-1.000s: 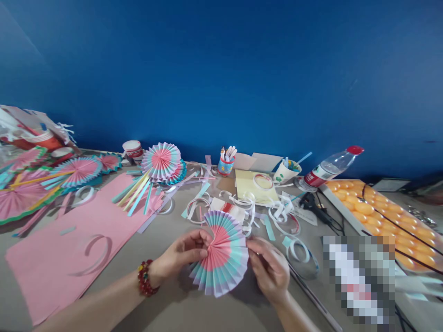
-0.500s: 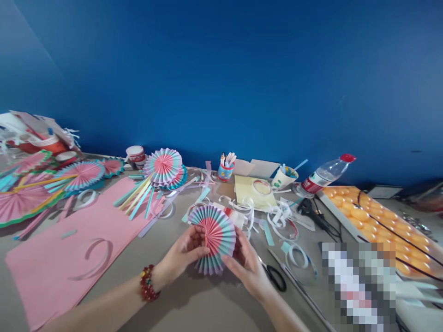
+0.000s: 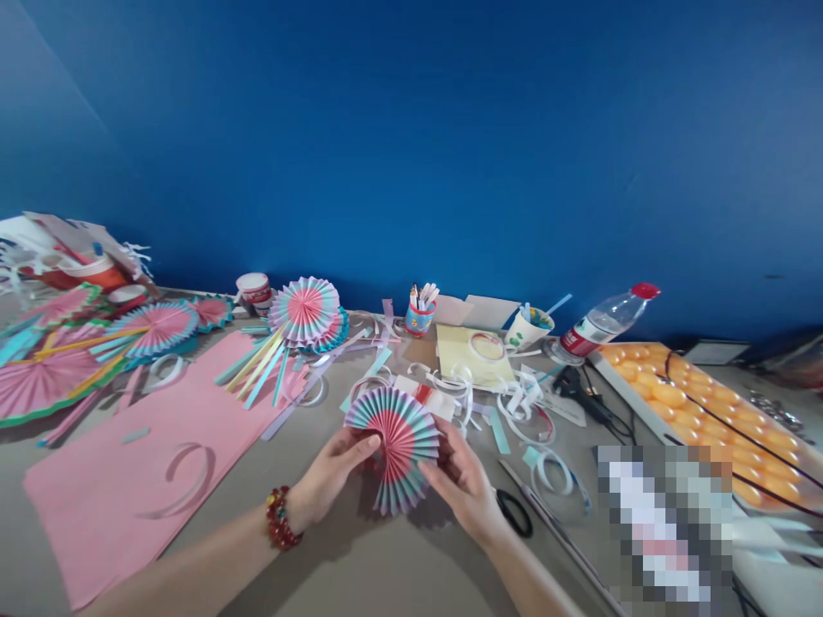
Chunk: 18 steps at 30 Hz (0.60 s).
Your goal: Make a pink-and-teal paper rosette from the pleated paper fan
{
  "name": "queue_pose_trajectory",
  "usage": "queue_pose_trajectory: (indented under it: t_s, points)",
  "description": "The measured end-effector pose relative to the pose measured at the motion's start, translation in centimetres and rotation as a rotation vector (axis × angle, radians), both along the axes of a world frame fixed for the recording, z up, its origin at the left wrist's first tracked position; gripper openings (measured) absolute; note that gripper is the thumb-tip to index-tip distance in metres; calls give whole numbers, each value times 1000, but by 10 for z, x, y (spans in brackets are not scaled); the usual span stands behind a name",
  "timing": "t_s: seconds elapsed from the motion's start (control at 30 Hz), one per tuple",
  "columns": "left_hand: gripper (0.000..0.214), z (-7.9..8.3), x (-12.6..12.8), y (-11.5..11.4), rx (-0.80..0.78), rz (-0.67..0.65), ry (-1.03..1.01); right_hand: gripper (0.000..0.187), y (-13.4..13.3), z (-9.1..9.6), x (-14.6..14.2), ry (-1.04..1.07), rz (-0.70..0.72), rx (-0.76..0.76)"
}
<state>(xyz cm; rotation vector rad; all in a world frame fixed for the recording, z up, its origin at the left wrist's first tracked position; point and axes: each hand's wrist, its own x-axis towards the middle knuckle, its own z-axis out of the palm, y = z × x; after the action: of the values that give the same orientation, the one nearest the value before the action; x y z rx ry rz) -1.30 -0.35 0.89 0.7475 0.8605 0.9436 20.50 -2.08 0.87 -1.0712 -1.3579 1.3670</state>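
Observation:
A pleated paper fan [image 3: 404, 441], pink at the centre with mint and lilac toward its rim, is held between my two hands above the grey table. My left hand [image 3: 334, 476], with a red bead bracelet [image 3: 281, 518] at the wrist, pinches the fan's left side, thumb on top. My right hand [image 3: 464, 484] grips its right edge, with the thumb in front and the fingers partly hidden behind. The pleats are spread widely, with a gap at the lower left. Beside my right hand, scissors with black handles [image 3: 514, 512] lie partly covered.
Pink paper sheets [image 3: 129, 480] lie at left, near finished paper fans [image 3: 304, 310]. A pen cup [image 3: 419, 319], a tilted plastic bottle [image 3: 604, 326] and a glue gun [image 3: 582, 398] stand or lie farther back. Curled white tape strips [image 3: 524, 411] and a metal ruler-like strip [image 3: 566, 540] are at right.
The fan has opened wider at its lower left, leaving a larger gap. My left thumb has moved up onto the pleats near the centre, and my right hand has shifted slightly.

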Motion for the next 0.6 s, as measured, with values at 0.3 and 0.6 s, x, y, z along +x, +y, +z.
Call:
queue_pose_trajectory:
  t_s: [0.3,0.6]
  points:
    - [36,-3,2,1,90,8,174,67,8,7,-3,71,53,-12]
    - [41,9,3,7,-9,91,68,62,12,9,-2,-58,-30,128]
